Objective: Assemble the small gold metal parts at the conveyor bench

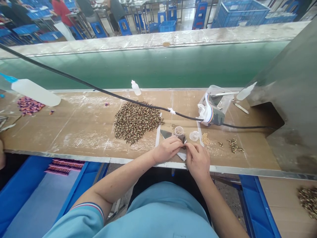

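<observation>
My left hand (168, 149) is closed at the bench's front edge, its fingertips pinching something too small to make out. Close against it on the right, my right hand (198, 160) is also closed, thumb and finger pressed together. Grey cloth-like pieces (166, 134) lie under and beside the fingertips. Just beyond the hands are two small clear dishes, one (178, 131) behind the left fingertips and another (194, 135) behind the right hand. A heap of small brown-and-gold pieces (136, 120) spreads to the left. Small tan beads (205, 139) lie right of the dishes.
A black cable (119, 96) crosses above the cardboard-covered bench (81, 132). A clear bag (229, 99), a small bottle (136, 88) and another bottle (246, 91) stand or lie behind. A large bottle (36, 92) is at left, a metal housing (289, 99) at right. People work beyond.
</observation>
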Action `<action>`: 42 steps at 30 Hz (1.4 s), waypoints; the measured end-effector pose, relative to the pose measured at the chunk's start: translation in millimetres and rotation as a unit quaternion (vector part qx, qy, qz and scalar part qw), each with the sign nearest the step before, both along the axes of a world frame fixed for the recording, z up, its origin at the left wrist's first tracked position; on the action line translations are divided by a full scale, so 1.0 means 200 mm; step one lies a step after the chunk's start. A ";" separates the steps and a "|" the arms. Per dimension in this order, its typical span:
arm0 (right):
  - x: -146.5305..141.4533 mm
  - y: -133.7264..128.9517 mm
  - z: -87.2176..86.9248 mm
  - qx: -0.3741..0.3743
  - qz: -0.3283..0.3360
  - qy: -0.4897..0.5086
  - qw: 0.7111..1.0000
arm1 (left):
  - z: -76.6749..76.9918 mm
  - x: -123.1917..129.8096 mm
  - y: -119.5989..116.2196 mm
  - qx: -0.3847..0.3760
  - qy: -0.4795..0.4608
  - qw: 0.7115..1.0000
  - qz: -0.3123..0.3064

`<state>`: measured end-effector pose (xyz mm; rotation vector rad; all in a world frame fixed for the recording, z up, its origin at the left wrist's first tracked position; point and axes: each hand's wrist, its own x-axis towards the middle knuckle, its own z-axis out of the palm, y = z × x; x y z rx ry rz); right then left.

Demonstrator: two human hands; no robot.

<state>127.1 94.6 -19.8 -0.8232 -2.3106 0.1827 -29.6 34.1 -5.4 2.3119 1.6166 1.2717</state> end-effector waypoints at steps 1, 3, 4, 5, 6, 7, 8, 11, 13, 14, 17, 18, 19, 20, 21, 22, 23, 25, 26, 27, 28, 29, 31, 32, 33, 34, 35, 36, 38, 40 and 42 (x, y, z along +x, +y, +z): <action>0.00 0.00 0.00 -0.004 0.000 -0.001 1.000 | 0.00 0.00 0.00 -0.005 -0.005 1.000 0.001; 0.00 0.00 0.00 -0.017 0.001 0.000 1.000 | 0.00 0.00 0.00 -0.010 -0.012 1.000 -0.001; 0.00 0.00 -0.01 -0.025 0.004 0.000 1.000 | 0.00 0.00 0.00 -0.011 -0.013 1.000 -0.003; 0.00 0.01 -0.01 -0.033 0.006 0.000 0.999 | 0.00 0.00 0.00 -0.011 -0.014 1.000 -0.005; 0.00 0.01 -0.01 -0.040 0.008 0.001 0.999 | 0.00 0.00 0.00 -0.011 -0.014 1.000 -0.008; 0.01 0.01 -0.01 -0.045 0.009 0.000 0.999 | 0.00 0.00 0.00 -0.010 -0.014 1.000 -0.011; 0.01 0.01 -0.01 -0.048 0.011 0.001 0.999 | 0.00 0.00 0.00 -0.009 -0.012 1.000 -0.014; 0.01 0.01 -0.01 -0.058 0.015 0.013 0.998 | 0.00 0.00 0.00 -0.003 -0.009 1.000 -0.017; 0.01 0.01 0.00 -0.071 0.018 0.031 0.997 | 0.00 -0.01 0.00 0.002 -0.011 1.000 -0.014; 0.01 0.01 0.00 -0.079 0.018 0.041 0.996 | 0.00 -0.01 0.00 0.002 -0.012 1.000 -0.012; 0.01 0.01 -0.01 -0.093 0.024 0.057 0.994 | 0.00 -0.01 0.00 -0.005 -0.009 1.000 -0.006; 0.01 0.01 -0.01 -0.091 0.026 0.057 0.994 | 0.00 -0.01 0.00 -0.009 -0.007 1.000 -0.004; 0.02 0.01 -0.01 -0.087 0.028 0.054 0.994 | -0.01 -0.01 0.00 -0.014 -0.003 1.000 -0.004; 0.02 0.01 -0.01 -0.080 0.028 0.050 0.995 | -0.01 -0.01 0.00 -0.018 -0.001 1.000 -0.005; 0.02 0.01 -0.01 -0.074 0.027 0.044 0.996 | -0.01 -0.01 0.00 -0.020 -0.002 1.000 -0.007; 0.02 0.01 -0.01 -0.068 0.026 0.040 0.997 | -0.01 -0.01 0.00 -0.023 -0.005 1.000 -0.010; 0.02 0.01 -0.01 -0.065 0.026 0.036 0.997 | -0.01 -0.01 0.00 -0.027 -0.009 1.000 -0.012; 0.01 0.02 -0.01 -0.067 0.026 0.030 0.997 | -0.01 -0.01 0.00 -0.033 -0.021 0.999 -0.015; 0.01 0.02 -0.01 -0.069 0.025 0.029 0.997 | 0.00 -0.01 0.00 -0.035 -0.028 0.999 -0.016; 0.01 0.02 -0.01 -0.072 0.024 0.029 0.997 | 0.00 -0.01 0.00 -0.038 -0.037 0.998 -0.016; 0.01 0.02 -0.01 -0.075 0.023 0.030 0.996 | 0.01 -0.01 0.00 -0.042 -0.051 0.998 -0.014; 0.01 0.02 -0.01 -0.079 0.023 0.032 0.996 | 0.01 -0.01 -0.01 -0.050 -0.071 0.996 -0.007; 0.01 0.02 0.00 -0.087 0.026 0.040 0.995 | 0.03 0.01 -0.01 -0.080 -0.138 0.987 0.021; 0.01 0.02 0.00 -0.092 0.030 0.045 0.994 | 0.04 0.02 -0.02 -0.103 -0.192 0.975 0.042; 0.02 0.02 0.00 -0.098 0.033 0.052 0.993 | 0.05 0.04 -0.02 -0.131 -0.261 0.955 0.062; 0.02 0.01 0.01 -0.104 0.036 0.061 0.992 | 0.06 0.05 -0.03 -0.162 -0.342 0.922 0.077; 0.02 0.01 0.01 -0.113 0.036 0.074 0.990 | 0.07 0.07 -0.04 -0.194 -0.429 0.878 0.085; 0.03 0.01 0.02 -0.122 0.035 0.089 0.988 | 0.08 0.09 -0.04 -0.221 -0.514 0.824 0.086; 0.03 0.00 0.03 -0.139 0.035 0.123 0.982 | 0.09 0.13 -0.06 -0.260 -0.642 0.717 0.072; 0.04 -0.01 0.05 -0.149 0.043 0.147 0.977 | 0.09 0.15 -0.07 -0.282 -0.708 0.644 0.061; 0.03 -0.03 0.06 -0.153 0.055 0.153 0.975 | 0.09 0.17 -0.07 -0.290 -0.736 0.609 0.057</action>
